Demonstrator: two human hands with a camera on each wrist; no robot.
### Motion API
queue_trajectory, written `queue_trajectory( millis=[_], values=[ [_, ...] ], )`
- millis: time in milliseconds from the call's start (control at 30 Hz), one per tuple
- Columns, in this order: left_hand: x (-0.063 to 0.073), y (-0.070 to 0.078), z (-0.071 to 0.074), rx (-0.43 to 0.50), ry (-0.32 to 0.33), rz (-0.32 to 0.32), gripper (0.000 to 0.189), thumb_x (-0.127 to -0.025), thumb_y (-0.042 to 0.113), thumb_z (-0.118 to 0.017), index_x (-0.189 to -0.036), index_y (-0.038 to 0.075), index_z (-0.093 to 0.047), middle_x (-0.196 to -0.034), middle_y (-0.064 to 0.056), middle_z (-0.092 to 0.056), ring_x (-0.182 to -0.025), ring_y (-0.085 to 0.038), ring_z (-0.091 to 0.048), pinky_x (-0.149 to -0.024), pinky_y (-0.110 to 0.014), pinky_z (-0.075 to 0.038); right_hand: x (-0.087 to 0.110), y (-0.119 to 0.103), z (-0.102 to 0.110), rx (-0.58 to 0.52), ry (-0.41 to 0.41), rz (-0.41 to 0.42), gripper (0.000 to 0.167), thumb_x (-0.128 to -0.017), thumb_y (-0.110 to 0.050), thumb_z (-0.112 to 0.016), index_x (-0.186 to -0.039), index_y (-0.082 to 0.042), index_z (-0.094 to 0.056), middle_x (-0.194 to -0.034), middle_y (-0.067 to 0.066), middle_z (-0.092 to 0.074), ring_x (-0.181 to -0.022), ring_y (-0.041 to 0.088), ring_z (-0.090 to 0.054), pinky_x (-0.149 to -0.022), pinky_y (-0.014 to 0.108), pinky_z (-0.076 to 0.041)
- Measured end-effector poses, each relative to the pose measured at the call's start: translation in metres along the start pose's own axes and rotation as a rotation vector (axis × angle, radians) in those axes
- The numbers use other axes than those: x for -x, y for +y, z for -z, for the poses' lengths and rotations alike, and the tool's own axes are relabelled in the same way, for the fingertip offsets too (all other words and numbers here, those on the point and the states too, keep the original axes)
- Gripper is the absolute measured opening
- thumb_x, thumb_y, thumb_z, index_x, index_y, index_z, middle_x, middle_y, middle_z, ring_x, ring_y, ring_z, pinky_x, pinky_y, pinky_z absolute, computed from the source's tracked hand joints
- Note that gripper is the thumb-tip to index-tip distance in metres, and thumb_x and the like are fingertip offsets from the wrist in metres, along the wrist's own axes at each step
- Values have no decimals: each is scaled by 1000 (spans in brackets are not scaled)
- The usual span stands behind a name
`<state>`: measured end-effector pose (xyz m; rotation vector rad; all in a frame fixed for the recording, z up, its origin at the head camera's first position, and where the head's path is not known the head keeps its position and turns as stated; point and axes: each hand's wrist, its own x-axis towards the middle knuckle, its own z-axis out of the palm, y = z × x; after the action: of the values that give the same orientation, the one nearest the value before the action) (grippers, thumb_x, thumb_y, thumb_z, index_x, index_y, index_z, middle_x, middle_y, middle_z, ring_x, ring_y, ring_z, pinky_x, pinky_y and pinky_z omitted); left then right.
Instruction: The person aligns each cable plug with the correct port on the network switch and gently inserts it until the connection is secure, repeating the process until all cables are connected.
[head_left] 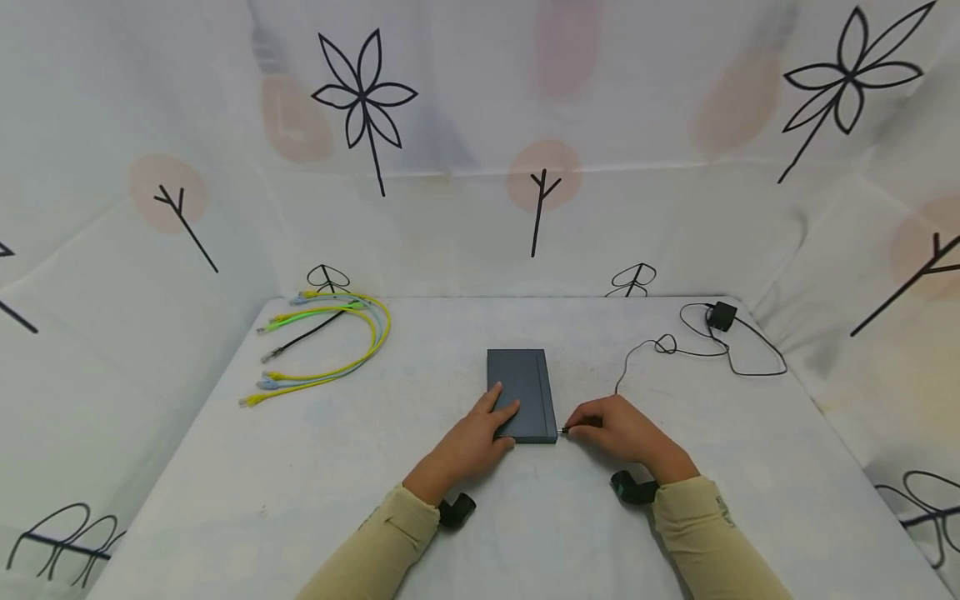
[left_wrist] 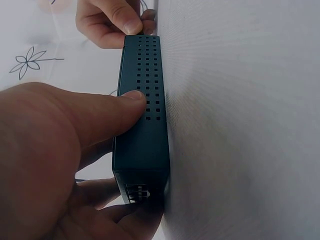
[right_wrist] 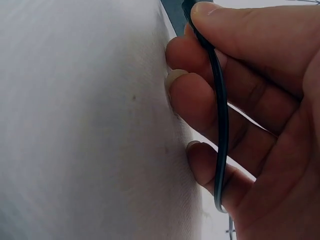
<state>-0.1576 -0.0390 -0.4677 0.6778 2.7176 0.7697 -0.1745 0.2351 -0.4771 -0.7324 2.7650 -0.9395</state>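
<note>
A flat dark blue-grey network switch [head_left: 525, 379] lies on the white table. My left hand [head_left: 468, 437] holds it at its near left corner, the thumb against the vented side [left_wrist: 145, 70] and fingers about the side with a port opening [left_wrist: 138, 193]. At the switch's near right corner, my right hand [head_left: 622, 429] pinches a small black power plug [head_left: 566, 430] between thumb and fingers. The plug's tip points at the switch's right side, right at its edge. In the right wrist view, its black cord [right_wrist: 221, 110] runs down across the curled fingers.
Several network cables [head_left: 387, 325], yellow, light blue, green and black, lie curved at the back left. A black power adapter [head_left: 722, 317] sits at the back right, its thin cord [head_left: 693, 355] looping towards my right hand. Patterned white cloth [head_left: 465, 233] surrounds the table.
</note>
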Motion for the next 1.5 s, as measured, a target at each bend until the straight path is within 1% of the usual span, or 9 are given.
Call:
queue_trajectory(
  millis=[333,567,767,900,1000,1167,1333,1500],
  values=[
    [-1,-2,-2,-7,-3,-4,57,-99,31,-56,-151,23,-35,-164,-7,-10,-149,-29,-20,-113,-47,-35,2,0,2,-40,-27,-3,6,-90,-25,-69,-92,-29,-74,-90,-15,-70,-83,0,-61,-75,25,-51],
    [-2,-2,-2,-9,-5,-2,57,-99,31,-56,-151,23,-35,-164,-6,-10,-149,-28,-20,-113,-46,-35,2,3,0,-41,-23,7,6,-90,-26,-69,-92,-29,-74,-90,-15,-70,-83,0,-61,-75,25,-52],
    [-1,0,-2,-7,-7,3,58,-98,31,-57,-151,23,-35,-164,-7,-10,-149,-28,-20,-113,-47,-35,1,3,-1,-37,-34,-17,6,-90,-26,-69,-91,-29,-74,-90,-15,-70,-82,1,-60,-75,25,-51],
    [-2,-1,-3,-13,-4,0,58,-98,31,-57,-151,23,-35,-164,-7,-11,-149,-29,-21,-113,-47,-35,1,-1,1,-48,-54,-32,3,-89,-26,-70,-90,-27,-73,-88,-15,-69,-81,3,-59,-74,26,-50],
    [-2,-1,-3,-14,-5,-1,58,-99,31,-56,-152,23,-34,-164,-7,-10,-149,-28,-21,-112,-47,-35,1,-4,2,-55,-65,-44,3,-88,-24,-72,-89,-26,-72,-86,-15,-68,-80,3,-59,-74,26,-50],
    [-1,-1,-3,19,-6,4,58,-98,31,-57,-151,24,-34,-164,-6,-9,-148,-29,-22,-112,-47,-36,0,-6,1,-62,-71,-53,9,-86,-18,-73,-87,-26,-70,-86,-14,-68,-79,2,-60,-73,25,-50],
    [-1,-1,-2,42,-10,7,58,-98,31,-58,-151,24,-35,-164,-5,-9,-148,-29,-23,-112,-48,-36,0,-8,0,-44,-57,-48,12,-85,-15,-74,-86,-26,-69,-85,-13,-67,-78,3,-58,-71,24,-49],
    [-2,-1,-2,35,-7,13,58,-98,32,-58,-151,25,-35,-164,-5,-9,-148,-28,-24,-112,-47,-36,-1,-12,-2,-10,-32,-47,15,-83,-12,-75,-83,-25,-68,-83,-13,-66,-75,3,-56,-69,24,-48]
  ],
)
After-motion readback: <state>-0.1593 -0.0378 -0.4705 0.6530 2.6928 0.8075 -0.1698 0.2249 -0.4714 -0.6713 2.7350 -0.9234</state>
